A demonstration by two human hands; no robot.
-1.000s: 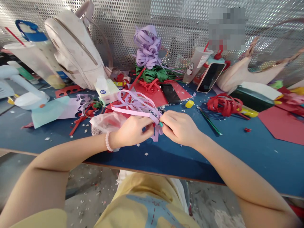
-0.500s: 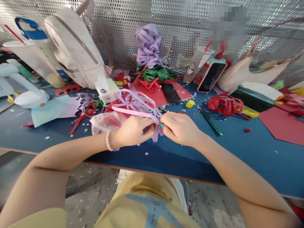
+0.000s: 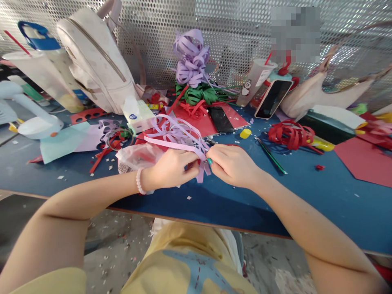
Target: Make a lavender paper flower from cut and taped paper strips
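Note:
A bundle of looped purple paper strips [image 3: 176, 127] stands in front of me, its short ends hanging below my fingers. My left hand [image 3: 177, 166] is closed in a pinch around the gathered base of the strips. From the other side, my right hand [image 3: 231, 165] is closed with its fingertips at the same gathered point. A small teal spot shows at the right fingertips, and I cannot tell what it is. Under and behind my left hand lies a clear plastic bag [image 3: 134, 157].
Behind the strips are a tissue pack [image 3: 139, 116], a black phone [image 3: 221, 119] and purple paper balls [image 3: 192, 57]. To the right lie a green pencil [image 3: 272, 156], a red paper-strip ball [image 3: 289, 134] and red paper [image 3: 367, 159]. A white lamp [image 3: 39, 122] stands left.
My right fingertips have shifted very slightly to the right. The left hand keeps its hold on the strips, and the rest looks the same.

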